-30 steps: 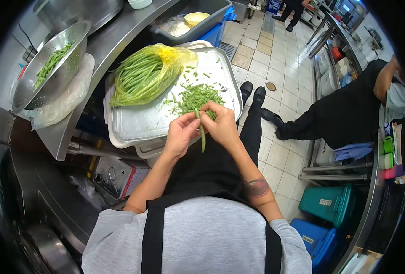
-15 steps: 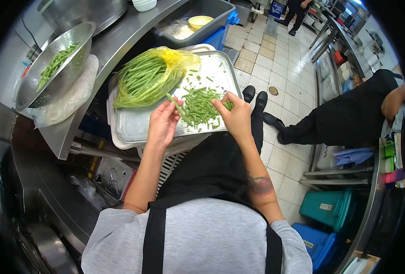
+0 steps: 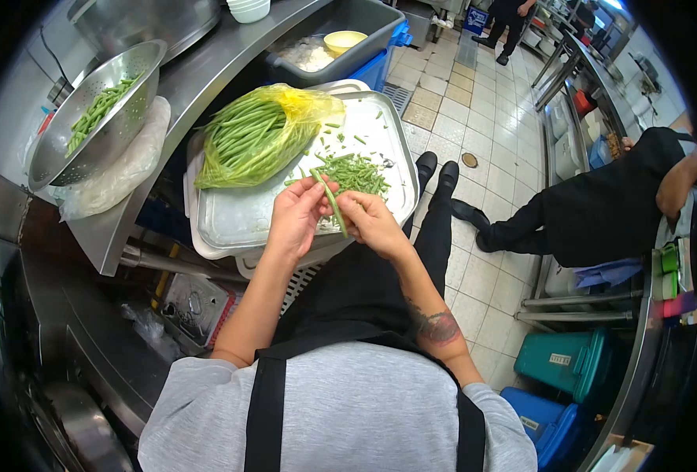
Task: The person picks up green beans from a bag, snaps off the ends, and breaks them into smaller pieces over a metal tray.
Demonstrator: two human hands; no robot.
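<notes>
A single green bean (image 3: 330, 198) is held in front of me between both hands, slanting down to the right. My left hand (image 3: 295, 219) pinches its upper part between thumb and fingers. My right hand (image 3: 374, 226) is closed, thumb and forefinger on the bean's lower part; its other fingers are curled and partly hidden. Just beyond the hands, a pile of cut bean pieces (image 3: 356, 175) lies on a metal tray (image 3: 242, 220). On the tray's far left side rests a yellow-tinted plastic bag (image 3: 301, 106) full of whole green beans (image 3: 246, 130).
A steel colander (image 3: 136, 102) with beans stands tilted on the counter (image 3: 195, 90) at left, over a plastic bag (image 3: 124, 169). Behind the tray is a grey tub (image 3: 364, 47) with a yellow bowl (image 3: 344, 39). A person in a black apron (image 3: 616, 197) stands at right.
My right hand has moved left and down from the pile to the bean in my left hand. The left hand has shifted slightly right, and the two hands are now close together.
</notes>
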